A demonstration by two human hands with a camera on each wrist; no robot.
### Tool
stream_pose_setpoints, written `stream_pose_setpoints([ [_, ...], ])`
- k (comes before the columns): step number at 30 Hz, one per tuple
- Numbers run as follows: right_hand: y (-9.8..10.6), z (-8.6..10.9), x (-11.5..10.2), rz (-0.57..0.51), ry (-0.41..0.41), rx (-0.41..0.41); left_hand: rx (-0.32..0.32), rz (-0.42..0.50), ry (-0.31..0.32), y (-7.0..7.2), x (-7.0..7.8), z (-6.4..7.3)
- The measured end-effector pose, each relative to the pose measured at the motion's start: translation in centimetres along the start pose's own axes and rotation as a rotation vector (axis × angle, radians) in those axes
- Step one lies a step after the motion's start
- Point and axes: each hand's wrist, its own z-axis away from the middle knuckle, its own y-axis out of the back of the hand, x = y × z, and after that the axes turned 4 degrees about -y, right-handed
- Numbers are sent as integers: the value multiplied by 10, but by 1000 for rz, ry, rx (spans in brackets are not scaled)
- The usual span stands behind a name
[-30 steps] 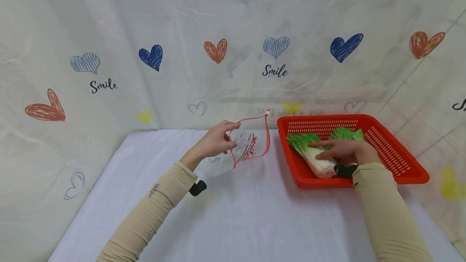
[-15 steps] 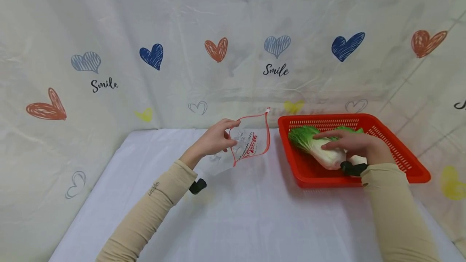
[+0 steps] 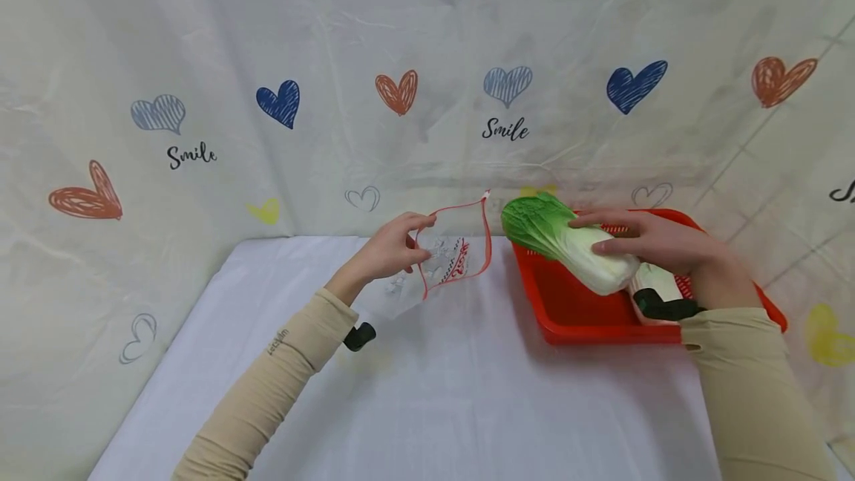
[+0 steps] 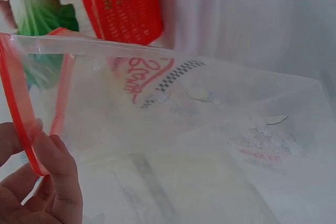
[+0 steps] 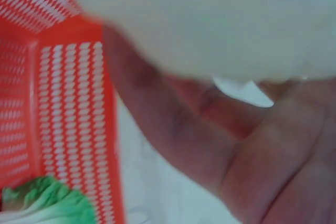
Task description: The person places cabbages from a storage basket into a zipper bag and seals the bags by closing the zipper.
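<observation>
My left hand (image 3: pixel 394 247) pinches the red-edged mouth of a clear zip bag (image 3: pixel 457 243), which stands open toward the right. In the left wrist view, thumb and fingers hold the red rim of the bag (image 4: pixel 173 114), printed with red lettering and checks. My right hand (image 3: pixel 657 243) grips a napa cabbage (image 3: pixel 574 247) with green leaves pointing left, raised over the near left part of the red basket (image 3: pixel 557 329). Its white base fills the top of the right wrist view, fingers curled round it. A second cabbage (image 3: pixel 657 284) lies in the basket, partly hidden by my right hand.
The basket stands on a white-covered table (image 3: pixel 467 392), right of the bag. Behind rises a pale sheet (image 3: pixel 441 154) printed with hearts and "Smile". A dark wrist-worn piece (image 3: pixel 359 336) shows beneath the left forearm.
My right hand has lifted the cabbage out of the basket, up toward me, uncovering more of the second cabbage. The left hand and bag have shifted only slightly.
</observation>
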Motion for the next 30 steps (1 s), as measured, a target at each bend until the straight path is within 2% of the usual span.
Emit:
stream_pose_setpoints([
  [7,-6,2,-32,47,124,-24,-8,11,1,5,1,-1],
  [11,-11,-5,-44,37,247,-47,-15,15,5,7,4,-1],
  [14,-16,-12,-52,-12,309,-75,-22,17,4,8,4,-1],
  [18,-22,-20,-59,-81,334,-115,-32,16,-2,8,3,-1],
  [25,-21,-27,-60,-467,478,-275,-39,17,-5,7,0,-2],
  [30,-32,-38,-58,-459,461,-282,-32,20,14,9,-3,0],
])
